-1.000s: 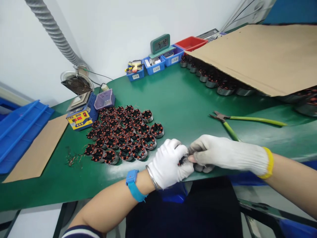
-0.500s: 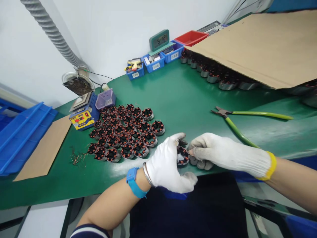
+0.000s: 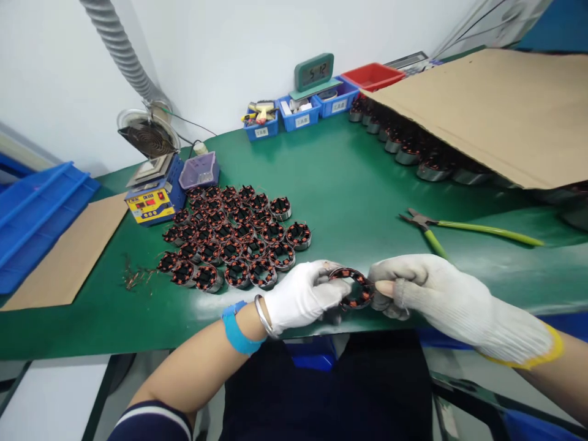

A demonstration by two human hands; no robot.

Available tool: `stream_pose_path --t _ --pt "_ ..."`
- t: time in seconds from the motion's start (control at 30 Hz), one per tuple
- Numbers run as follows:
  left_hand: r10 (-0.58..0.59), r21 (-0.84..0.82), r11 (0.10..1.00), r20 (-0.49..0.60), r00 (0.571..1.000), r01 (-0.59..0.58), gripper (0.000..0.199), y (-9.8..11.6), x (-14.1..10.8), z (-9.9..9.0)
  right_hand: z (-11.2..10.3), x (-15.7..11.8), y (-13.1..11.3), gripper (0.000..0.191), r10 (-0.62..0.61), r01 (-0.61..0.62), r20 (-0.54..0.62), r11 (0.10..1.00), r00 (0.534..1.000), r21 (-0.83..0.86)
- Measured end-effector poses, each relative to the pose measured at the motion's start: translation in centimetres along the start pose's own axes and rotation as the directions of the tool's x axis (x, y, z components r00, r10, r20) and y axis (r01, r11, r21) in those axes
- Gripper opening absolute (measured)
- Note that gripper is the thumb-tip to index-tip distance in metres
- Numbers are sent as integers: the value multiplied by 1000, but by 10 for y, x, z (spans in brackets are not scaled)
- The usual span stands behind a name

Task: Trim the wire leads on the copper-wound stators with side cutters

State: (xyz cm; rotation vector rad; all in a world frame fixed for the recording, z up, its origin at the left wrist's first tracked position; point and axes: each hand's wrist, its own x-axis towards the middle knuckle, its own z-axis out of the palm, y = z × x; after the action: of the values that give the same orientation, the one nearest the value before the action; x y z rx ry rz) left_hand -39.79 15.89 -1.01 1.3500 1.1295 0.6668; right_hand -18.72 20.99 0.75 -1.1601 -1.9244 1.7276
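A ring-shaped motor stator (image 3: 364,298) with copper windings is held over the front edge of the green bench. My left hand (image 3: 305,295), in a white glove, grips its left side with the thumb on the near rim. At its right side my right hand (image 3: 413,291), gloved with a bare thumb tip showing, has its fingers pinched together close to the windings. A thin wire end seems to lie at that pinch, too small to make out surely. Many similar stators (image 3: 237,273) stand grouped to the left. Green-handled cutting pliers (image 3: 425,222) lie splayed behind my right hand.
Cardboard (image 3: 487,116) covers more stators at the right. Blue bins (image 3: 301,117), a red tray (image 3: 373,76) and a clock (image 3: 314,71) line the wall. A blue-and-yellow device (image 3: 156,199), a purple box (image 3: 199,171) and wire scraps (image 3: 134,277) are at the left.
My left hand has closed its thumb onto the stator, which now shows its open ring more fully. My right hand stays pinched at its right side. The camera view has shifted.
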Motion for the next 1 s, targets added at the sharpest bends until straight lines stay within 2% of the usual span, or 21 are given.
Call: stream_pose_path --t 0.03,0.1,0.17,0.23,0.33,0.47,0.53,0.67,0.87,0.93,1.0 --pt "85 112 991 -95 992 -74 43 -1 0 1 2 1 1 51 9 -9 12 1000 1000 5" --pt "281 323 926 -242 929 -196 63 -6 0 4 6 5 5 52 29 -29 23 1000 999 1" --pt "418 451 849 -253 872 -276 73 -10 2 7 8 8 9 51 62 -61 25 997 998 -38" --pt "473 532 784 -176 864 -321 53 -14 6 9 9 11 12 50 93 -90 24 991 995 -97" --pt "454 639 704 -69 888 -310 28 -15 9 9 6 12 13 51 125 -115 45 976 991 -186" --pt "439 742 606 -12 898 -287 20 -17 9 7 -8 7 9 57 173 -147 101 963 980 -224" --pt "442 763 580 2 897 -287 19 -18 9 7 -16 4 7 58 182 -146 96 942 978 -301" --pt "426 776 565 18 905 -281 18 -19 10 7 -25 -1 5 57 163 -106 77 867 984 -487" --pt "396 796 544 35 917 -265 16 -16 14 9 -17 -9 1 58 196 -79 127 788 972 -611" --pt "393 797 543 36 919 -263 13 -15 15 10 -22 -12 -1 59 227 -81 147 759 963 -646" --pt "397 797 545 29 917 -261 11 -15 16 11 -33 -11 -5 62 214 -107 88 752 973 -651"
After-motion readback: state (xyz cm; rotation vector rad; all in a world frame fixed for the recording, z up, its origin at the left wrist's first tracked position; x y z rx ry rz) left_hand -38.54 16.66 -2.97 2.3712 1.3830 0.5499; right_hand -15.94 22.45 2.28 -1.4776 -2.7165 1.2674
